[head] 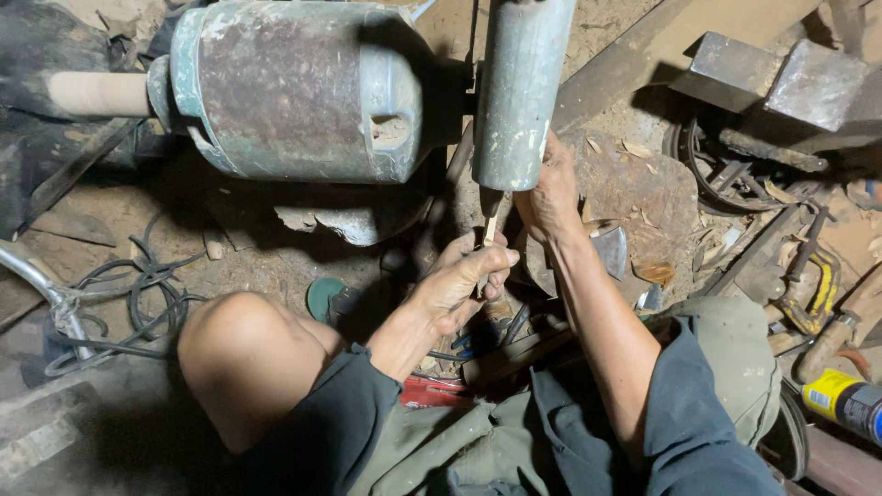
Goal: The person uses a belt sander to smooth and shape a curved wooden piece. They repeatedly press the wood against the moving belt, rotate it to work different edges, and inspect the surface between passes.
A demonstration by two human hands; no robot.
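Note:
A worn green motor (294,87) lies on its side on a dirt floor, with a pale grey-green cylinder (522,87) mounted at its right end. A thin wooden stick (490,230) points up under the cylinder's lower end. My left hand (462,280) is closed around the stick's lower part. My right hand (551,197) is just right of the cylinder's lower end, fingers curled near the stick's tip; what it grips is hidden. My bare left knee (243,358) is at lower left.
Black cables (138,289) coil on the floor at left. A hatchet head (614,250) lies on a wooden block (643,193) at right. Metal blocks (781,78), a wheel rim (726,174), yellow-handled clamps (818,294) and a spray can (845,400) crowd the right side.

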